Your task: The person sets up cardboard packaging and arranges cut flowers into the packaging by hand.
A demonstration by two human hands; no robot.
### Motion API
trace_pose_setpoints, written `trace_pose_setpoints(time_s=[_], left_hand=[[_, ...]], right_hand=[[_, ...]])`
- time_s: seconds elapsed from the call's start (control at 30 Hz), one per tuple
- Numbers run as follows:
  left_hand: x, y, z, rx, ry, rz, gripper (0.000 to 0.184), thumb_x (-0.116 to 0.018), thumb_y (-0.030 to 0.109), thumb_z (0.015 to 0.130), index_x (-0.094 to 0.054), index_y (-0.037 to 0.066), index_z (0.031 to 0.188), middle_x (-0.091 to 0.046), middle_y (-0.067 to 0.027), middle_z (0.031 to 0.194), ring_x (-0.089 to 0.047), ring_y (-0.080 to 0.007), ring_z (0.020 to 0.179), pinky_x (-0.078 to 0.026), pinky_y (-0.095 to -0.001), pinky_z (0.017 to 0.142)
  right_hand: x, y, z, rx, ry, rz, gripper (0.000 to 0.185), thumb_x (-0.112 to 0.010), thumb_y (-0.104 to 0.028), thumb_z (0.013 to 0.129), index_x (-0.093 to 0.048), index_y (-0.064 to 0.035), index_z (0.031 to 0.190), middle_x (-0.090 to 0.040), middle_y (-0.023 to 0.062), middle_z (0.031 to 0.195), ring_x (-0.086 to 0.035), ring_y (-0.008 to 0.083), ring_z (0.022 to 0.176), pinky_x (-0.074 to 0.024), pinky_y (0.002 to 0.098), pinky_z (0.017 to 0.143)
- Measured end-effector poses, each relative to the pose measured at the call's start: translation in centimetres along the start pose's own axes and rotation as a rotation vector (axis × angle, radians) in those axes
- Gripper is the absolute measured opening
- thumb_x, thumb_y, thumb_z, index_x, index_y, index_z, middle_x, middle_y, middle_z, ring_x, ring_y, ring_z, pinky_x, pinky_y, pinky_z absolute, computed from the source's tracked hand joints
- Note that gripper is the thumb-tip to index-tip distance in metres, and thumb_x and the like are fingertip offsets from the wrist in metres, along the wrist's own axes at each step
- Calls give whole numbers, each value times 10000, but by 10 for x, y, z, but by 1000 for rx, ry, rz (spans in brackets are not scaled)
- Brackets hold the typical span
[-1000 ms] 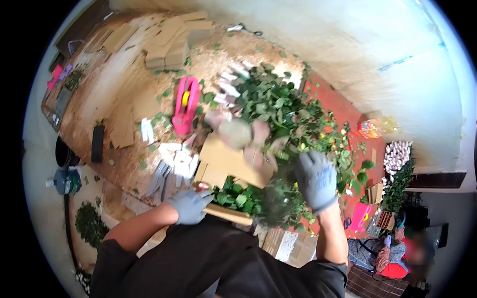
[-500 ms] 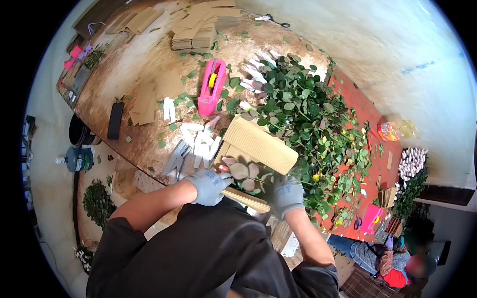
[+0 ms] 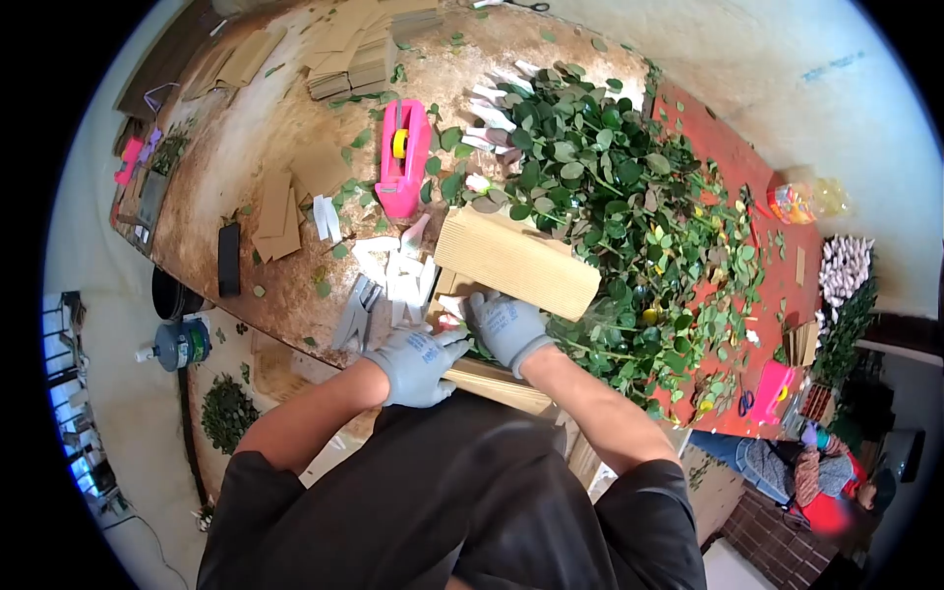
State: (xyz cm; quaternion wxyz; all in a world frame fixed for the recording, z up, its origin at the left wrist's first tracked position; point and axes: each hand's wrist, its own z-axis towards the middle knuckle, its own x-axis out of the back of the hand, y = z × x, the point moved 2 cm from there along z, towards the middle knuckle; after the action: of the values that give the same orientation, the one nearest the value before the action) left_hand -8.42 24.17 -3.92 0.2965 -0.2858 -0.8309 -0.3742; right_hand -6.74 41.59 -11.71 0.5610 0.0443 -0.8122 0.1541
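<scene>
My left hand (image 3: 421,366), in a grey glove, is closed at the near side of a pale pink rose (image 3: 451,308), its fingertips at the stem just below the bloom. My right hand (image 3: 509,329), gloved alike, curls over the rose's leaves, hiding most of them, with its fingertips beside the bloom. The rose lies in a folded corrugated cardboard wrap (image 3: 516,261), whose far flap stands raised beyond my hands. Its near edge (image 3: 501,385) runs under my wrists. A grey metal stapler (image 3: 356,313) and white paper strips (image 3: 401,285) lie left of the wrap.
A pink tape dispenser (image 3: 401,162) stands behind the strips. Leafy rose stems (image 3: 610,197) heap on the right, over a red surface (image 3: 723,147). Cardboard sheets (image 3: 354,59) are stacked at the back; a black phone-like object (image 3: 228,259) lies left. Another person (image 3: 787,472) is at far right.
My right hand has moved left and up, from the right end of the wrap onto the rose's leaves near the bloom. My left hand stays by the rose. The view has shifted slightly.
</scene>
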Motion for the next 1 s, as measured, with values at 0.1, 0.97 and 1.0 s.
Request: trace_pose_setpoints(time_s=[0.1, 0.97, 1.0], left_hand=[[26, -8, -2, -61, -65, -115, 709, -618, 474, 903, -482, 79, 1476, -498, -139, 1521, -549, -317, 1326, -427, -451, 1096], [11, -83, 61, -264, 312, 369, 96, -569, 160, 877, -643, 100, 883, -644, -88, 888, -677, -275, 827, -523, -427, 724], [14, -83, 60, -264, 314, 369, 96, -569, 160, 877, -643, 100, 883, -644, -88, 888, -677, -275, 827, -523, -427, 724]], right_hand=[[-6, 6, 0, 37, 15, 0, 233, -538, -175, 933, -622, -59, 1116, -699, 186, 1020, -694, 342, 922, -532, 486, 790], [-16, 20, 13, 13, 283, 149, 324, -703, -175, 831, -643, -63, 1130, -675, 204, 1097, -643, 407, 1038, -492, 516, 906], [-19, 20, 14, 5, 273, 156, 322, -702, -179, 833, -645, -64, 1128, -675, 204, 1098, -643, 406, 1038, -492, 518, 906]])
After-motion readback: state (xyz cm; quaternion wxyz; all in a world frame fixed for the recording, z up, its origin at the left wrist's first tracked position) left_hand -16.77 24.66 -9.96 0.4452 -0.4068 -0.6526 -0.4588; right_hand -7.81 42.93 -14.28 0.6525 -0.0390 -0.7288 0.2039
